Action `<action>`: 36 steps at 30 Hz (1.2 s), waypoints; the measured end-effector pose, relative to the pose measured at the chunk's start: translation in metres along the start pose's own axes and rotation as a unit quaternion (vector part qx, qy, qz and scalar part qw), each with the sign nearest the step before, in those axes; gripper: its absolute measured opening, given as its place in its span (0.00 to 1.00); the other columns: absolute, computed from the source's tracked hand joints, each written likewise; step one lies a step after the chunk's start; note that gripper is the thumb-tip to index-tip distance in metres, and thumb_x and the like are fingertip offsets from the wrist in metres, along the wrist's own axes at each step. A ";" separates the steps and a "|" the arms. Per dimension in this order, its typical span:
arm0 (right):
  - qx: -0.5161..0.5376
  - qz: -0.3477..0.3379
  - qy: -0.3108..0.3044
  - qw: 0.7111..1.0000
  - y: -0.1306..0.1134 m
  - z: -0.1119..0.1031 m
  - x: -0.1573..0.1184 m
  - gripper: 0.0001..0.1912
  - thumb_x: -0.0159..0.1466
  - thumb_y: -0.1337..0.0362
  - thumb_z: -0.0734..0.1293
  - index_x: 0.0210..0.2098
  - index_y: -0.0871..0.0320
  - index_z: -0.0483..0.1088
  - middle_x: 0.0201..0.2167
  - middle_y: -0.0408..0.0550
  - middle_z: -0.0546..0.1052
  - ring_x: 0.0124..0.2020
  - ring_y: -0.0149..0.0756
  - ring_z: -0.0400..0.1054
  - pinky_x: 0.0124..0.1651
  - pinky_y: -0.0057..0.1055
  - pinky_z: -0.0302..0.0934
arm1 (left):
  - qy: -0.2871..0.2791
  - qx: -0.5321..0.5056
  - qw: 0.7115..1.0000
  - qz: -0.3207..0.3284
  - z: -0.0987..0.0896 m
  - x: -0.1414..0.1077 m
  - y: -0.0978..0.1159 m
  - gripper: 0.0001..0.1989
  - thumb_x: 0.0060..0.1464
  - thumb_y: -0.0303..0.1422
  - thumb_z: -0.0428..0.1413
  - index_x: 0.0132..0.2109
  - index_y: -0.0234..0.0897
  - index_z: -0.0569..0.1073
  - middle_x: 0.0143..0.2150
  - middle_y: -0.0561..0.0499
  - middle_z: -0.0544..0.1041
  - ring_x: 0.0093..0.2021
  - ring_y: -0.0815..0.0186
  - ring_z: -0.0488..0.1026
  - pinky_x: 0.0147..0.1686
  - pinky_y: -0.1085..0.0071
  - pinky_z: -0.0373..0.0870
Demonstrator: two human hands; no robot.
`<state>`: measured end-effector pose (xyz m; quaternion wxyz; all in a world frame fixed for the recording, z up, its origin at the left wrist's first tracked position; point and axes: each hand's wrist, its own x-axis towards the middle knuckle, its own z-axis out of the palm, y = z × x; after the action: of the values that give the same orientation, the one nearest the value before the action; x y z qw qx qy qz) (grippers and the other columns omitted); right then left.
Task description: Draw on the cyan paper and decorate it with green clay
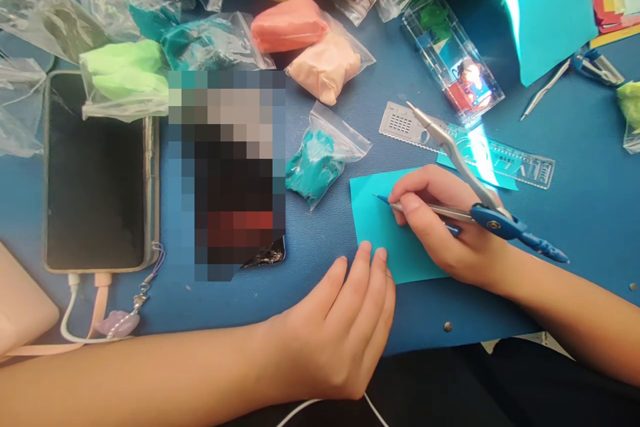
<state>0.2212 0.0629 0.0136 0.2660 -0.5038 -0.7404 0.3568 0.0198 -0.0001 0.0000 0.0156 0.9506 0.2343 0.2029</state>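
My right hand [445, 227] grips a drawing compass [493, 221] by one of its legs. The pencil end of that leg points left at a bright blue square of paper [371, 220]; whether it touches the sheet I cannot tell. The compass's other metal leg sticks up and away, and its blue hinge and handle lean to the right over my wrist. Stretched out with fingertips at the paper's lower left edge, my left hand [345, 323] holds nothing. Beyond the paper lies a clear stencil ruler [525, 161], with another blue paper piece partly under it.
Bags of coloured clay [320, 160] lie along the back and left. A phone [95, 180] with cables sits at the left, beside a blurred-out screen [235, 180]. A clear plastic case [453, 60], a blue sheet [553, 13] and a second compass [595, 68] are at the back right.
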 end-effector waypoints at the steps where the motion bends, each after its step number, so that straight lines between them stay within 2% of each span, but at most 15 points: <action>1: 0.004 -0.001 0.002 1.000 0.000 0.000 0.000 0.06 0.66 0.70 0.59 0.33 0.57 0.65 0.21 0.40 0.69 0.22 0.29 0.65 0.26 0.26 0.60 | 0.001 0.000 1.000 0.000 0.000 0.000 0.000 0.19 0.64 0.29 0.47 0.53 0.19 0.74 0.52 0.36 0.79 0.55 0.47 0.75 0.49 0.59 0.73; 8: 0.021 -0.005 -0.015 1.000 0.001 -0.001 0.000 0.06 0.66 0.70 0.59 0.33 0.57 0.65 0.22 0.40 0.69 0.22 0.28 0.65 0.26 0.26 0.60 | 0.002 0.004 1.000 0.004 0.000 0.001 -0.001 0.19 0.64 0.28 0.46 0.53 0.19 0.74 0.52 0.37 0.79 0.54 0.47 0.76 0.48 0.60 0.74; 15: 0.009 0.000 0.013 1.000 0.001 0.002 -0.001 0.06 0.67 0.70 0.59 0.33 0.58 0.65 0.21 0.40 0.67 0.22 0.28 0.64 0.27 0.25 0.60 | 0.005 0.009 1.000 0.019 0.001 0.002 -0.004 0.18 0.64 0.28 0.47 0.52 0.19 0.75 0.51 0.36 0.79 0.52 0.47 0.77 0.46 0.61 0.75; 20: 0.023 -0.003 -0.024 0.999 0.001 -0.001 0.001 0.06 0.67 0.69 0.59 0.33 0.58 0.65 0.22 0.40 0.68 0.22 0.28 0.64 0.26 0.25 0.59 | 0.011 0.011 0.999 0.034 0.001 0.001 -0.006 0.18 0.63 0.29 0.47 0.51 0.19 0.75 0.50 0.36 0.80 0.51 0.47 0.78 0.43 0.61 0.76; 26: 0.014 0.001 -0.008 1.000 0.001 -0.001 0.001 0.06 0.66 0.70 0.59 0.33 0.57 0.65 0.21 0.41 0.69 0.23 0.29 0.65 0.26 0.25 0.60 | 0.012 0.013 0.999 0.034 0.001 0.001 -0.006 0.18 0.63 0.29 0.48 0.51 0.19 0.75 0.50 0.36 0.80 0.51 0.47 0.78 0.44 0.61 0.77; 33: 0.046 0.001 -0.050 0.998 0.002 -0.004 0.002 0.07 0.67 0.69 0.59 0.32 0.56 0.65 0.22 0.40 0.68 0.23 0.29 0.64 0.25 0.25 0.60 | 0.013 0.011 0.999 0.029 0.002 0.003 -0.005 0.18 0.63 0.28 0.46 0.51 0.19 0.75 0.50 0.36 0.80 0.51 0.48 0.78 0.44 0.61 0.76; 36: 0.048 0.007 -0.042 0.998 0.003 -0.003 0.002 0.07 0.68 0.68 0.59 0.33 0.56 0.65 0.22 0.40 0.68 0.23 0.29 0.64 0.26 0.26 0.59 | 0.012 0.008 1.000 0.028 0.001 0.003 -0.006 0.18 0.64 0.28 0.46 0.51 0.19 0.75 0.50 0.36 0.80 0.51 0.47 0.78 0.44 0.61 0.76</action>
<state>0.2248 0.0662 0.0133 0.2565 -0.4800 -0.7293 0.4147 0.0200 0.0061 -0.0011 -0.0002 0.9545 0.2095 0.2123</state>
